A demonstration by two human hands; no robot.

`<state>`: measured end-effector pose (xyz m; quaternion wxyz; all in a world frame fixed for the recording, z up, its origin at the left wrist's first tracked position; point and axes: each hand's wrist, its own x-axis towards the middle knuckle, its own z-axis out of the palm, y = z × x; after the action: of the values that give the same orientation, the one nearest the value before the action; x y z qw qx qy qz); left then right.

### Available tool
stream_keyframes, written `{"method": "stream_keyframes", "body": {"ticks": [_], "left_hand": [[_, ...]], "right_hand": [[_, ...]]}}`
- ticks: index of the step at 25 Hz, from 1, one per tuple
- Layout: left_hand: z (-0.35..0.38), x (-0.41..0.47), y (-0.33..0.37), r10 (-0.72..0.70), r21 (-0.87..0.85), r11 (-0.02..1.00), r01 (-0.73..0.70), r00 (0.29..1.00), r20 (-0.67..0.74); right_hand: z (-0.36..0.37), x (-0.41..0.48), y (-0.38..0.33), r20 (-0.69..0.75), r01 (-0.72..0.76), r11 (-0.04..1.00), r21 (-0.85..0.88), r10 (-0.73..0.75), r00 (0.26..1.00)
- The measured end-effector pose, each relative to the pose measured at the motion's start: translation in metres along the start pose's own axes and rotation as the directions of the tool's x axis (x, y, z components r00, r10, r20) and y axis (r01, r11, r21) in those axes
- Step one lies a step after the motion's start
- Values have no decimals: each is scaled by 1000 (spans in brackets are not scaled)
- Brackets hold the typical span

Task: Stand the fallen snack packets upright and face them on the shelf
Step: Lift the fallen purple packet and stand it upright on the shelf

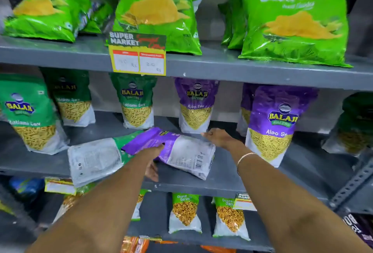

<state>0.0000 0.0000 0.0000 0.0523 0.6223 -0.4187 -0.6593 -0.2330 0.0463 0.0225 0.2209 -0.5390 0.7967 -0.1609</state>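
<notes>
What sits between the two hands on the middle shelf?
In the head view, the fallen purple packet lies back-side up between the left hand and right hand, overlapping a fallen green packet.

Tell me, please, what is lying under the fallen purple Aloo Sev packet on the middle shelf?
The purple Aloo Sev packet overlaps one end of a fallen green Ratlami Sev packet, lying back-side up. The left hand grips its underside; the shelf beneath is hidden.

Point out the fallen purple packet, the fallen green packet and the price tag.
fallen purple packet (187, 155), head view, white back panel
fallen green packet (94, 159), head view, white back
price tag (138, 54), head view, centre
</notes>
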Motion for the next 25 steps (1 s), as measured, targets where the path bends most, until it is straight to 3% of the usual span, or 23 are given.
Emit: {"method": "stream_keyframes", "body": {"ticks": [4,7,12,17,21,25], "left_hand": [[18,14,0,1,-360,930,72,980,199],[26,21,-2,66,-446,895,25,980,188],[19,17,0,97,-424,905,-8,977,189],[-4,-7,17,233,-239,954,-184,953,196],[-10,-15,44,432,-18,900,-435,887,165],[5,-8,66,633,134,754,-643,766,111]], "right_hand": [[12,30,11,205,-59,980,189,19,978],[21,53,24,316,-71,970,233,-6,949],[11,62,24,405,-73,994,87,32,914],[-15,15,-9,449,-143,979,142,66,891],[-11,1,-10,298,-127,970,209,61,953],[19,7,13,19,-42,847,530,38,999]]}}
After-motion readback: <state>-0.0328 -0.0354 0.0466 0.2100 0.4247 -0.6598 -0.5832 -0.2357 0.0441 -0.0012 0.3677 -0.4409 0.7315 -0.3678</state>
